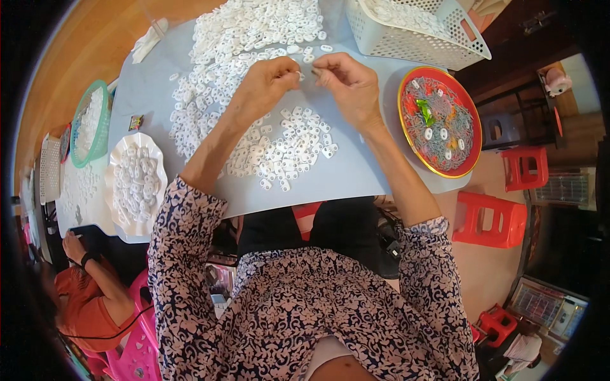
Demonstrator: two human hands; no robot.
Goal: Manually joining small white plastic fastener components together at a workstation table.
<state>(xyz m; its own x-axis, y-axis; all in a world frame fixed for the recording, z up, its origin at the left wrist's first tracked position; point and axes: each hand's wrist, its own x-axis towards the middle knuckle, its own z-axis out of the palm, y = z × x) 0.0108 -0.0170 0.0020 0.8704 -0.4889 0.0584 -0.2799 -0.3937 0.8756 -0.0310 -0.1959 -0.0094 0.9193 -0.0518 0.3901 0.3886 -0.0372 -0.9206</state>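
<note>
At upper centre of the frame, the left hand [274, 79] pinches a small white plastic piece [300, 75]; the right hand's [351, 82] fingertips close on something too small to identify. Similar white pieces [293, 147] lie below; a red tray [470, 98] sits right.

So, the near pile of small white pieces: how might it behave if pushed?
The near pile would likely spread, since its pieces lie loose. Being small and flattish, they'd probably be light and slide more than roll.
</note>
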